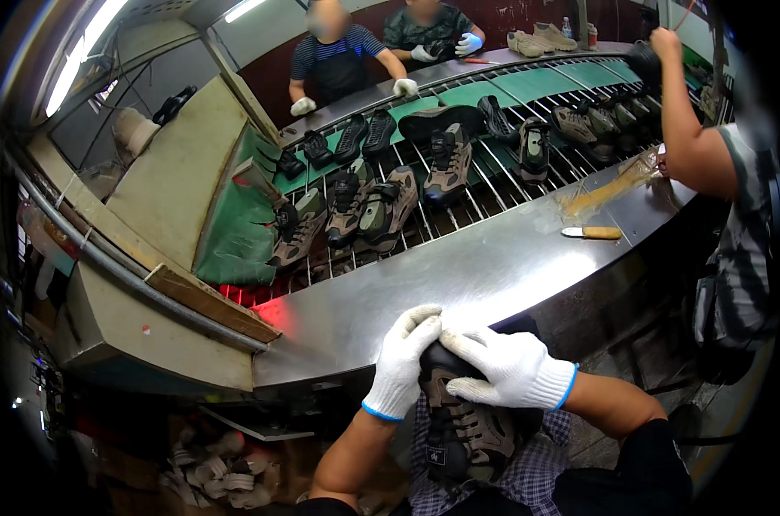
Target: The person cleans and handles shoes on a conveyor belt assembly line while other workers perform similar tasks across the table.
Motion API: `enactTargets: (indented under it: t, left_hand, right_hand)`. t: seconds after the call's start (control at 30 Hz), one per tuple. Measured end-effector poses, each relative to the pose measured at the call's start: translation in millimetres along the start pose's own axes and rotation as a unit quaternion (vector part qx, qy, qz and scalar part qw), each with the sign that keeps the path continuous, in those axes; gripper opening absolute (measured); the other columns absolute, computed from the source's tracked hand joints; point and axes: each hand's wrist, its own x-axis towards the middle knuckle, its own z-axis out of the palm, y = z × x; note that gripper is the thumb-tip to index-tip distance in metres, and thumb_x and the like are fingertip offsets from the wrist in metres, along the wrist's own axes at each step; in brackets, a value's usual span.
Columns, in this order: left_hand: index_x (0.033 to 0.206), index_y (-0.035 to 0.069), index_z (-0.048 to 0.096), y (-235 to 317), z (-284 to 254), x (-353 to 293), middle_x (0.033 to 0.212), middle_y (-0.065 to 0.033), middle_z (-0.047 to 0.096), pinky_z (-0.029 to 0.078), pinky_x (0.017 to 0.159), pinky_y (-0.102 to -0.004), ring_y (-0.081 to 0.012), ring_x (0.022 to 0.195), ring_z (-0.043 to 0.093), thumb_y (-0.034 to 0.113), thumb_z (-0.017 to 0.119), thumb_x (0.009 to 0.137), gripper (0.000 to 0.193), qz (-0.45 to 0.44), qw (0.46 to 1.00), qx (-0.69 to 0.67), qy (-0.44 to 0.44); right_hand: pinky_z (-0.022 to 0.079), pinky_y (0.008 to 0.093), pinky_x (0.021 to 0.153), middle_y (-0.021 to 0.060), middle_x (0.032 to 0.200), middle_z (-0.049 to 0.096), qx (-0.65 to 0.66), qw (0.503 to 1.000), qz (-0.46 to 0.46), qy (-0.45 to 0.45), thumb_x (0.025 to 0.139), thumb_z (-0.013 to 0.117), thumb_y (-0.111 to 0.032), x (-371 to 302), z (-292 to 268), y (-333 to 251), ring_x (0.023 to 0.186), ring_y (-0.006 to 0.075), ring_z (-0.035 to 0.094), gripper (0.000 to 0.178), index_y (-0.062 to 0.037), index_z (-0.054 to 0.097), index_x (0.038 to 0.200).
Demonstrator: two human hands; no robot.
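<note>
Left hand (403, 365) and right hand (519, 370) grasping one shoe (471, 434)

Seen from the head camera, both gloved hands wrap the shoe's dark toe, one from each side, with the right thumb lying lower across the upper. Gripping from both sides probably keeps the toe steady and spreads the pressure. The shoe sits between the body and the near edge of the steel worktop (338, 344), toe pointing away, over a checked cloth (540, 460). Whether it rests on the lap, I cannot tell.

Beyond the worktop, other shoes (448, 168) stand on metal bars (484, 202), perhaps spaced out so each can be picked up singly. Black soles (351, 138) lie farther back, by the green strip (527, 86). A wooden-handled knife (602, 232) lies on the worktop near some clear plastic (609, 189), seemingly within the right hand's reach yet out of its way.
</note>
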Motion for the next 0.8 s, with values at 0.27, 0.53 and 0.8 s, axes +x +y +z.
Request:
enactTargets:
  t: [0.27,0.53,0.8]
  left_hand:
    - [0.134,0.001,0.063,16,4,-5,0.112,-0.0081,0.068,0.054,0.094,-0.0283,-0.0146,0.103,0.065,0.013,0.061,0.106,0.031,0.008,1.000,-0.010,-0.012]
    - [0.147,-0.001,0.052,-14,-31,-3,0.125,-0.0098,0.063,0.050,0.105,-0.0317,-0.0168,0.114,0.060,0.005,0.063,0.097,0.052,0.017,0.995,-0.053,-0.085]
    - [0.153,0.000,0.048,1,-2,-9,0.139,-0.0176,0.061,0.041,0.120,-0.0430,-0.0301,0.133,0.056,0.031,0.054,0.102,0.060,0.108,0.970,-0.178,-0.122]
  right_hand:
    - [0.064,0.0393,0.088,0.0211,0.130,0.069,0.098,0.994,0.023,0.031,0.094,0.076,-0.058,2,4,6,0.105,0.0339,0.077,0.082,-0.0156,0.051,0.159]
    - [0.064,0.0392,0.089,0.0206,0.132,0.069,0.129,0.991,0.017,0.041,0.093,0.077,-0.058,-9,18,14,0.108,0.0342,0.077,0.077,-0.0098,0.058,0.151]
    - [0.053,0.0434,0.111,0.0280,0.146,0.060,0.188,0.982,0.000,-0.029,0.084,0.085,-0.055,27,-25,18,0.133,0.0399,0.065,0.105,-0.0041,0.036,0.161]
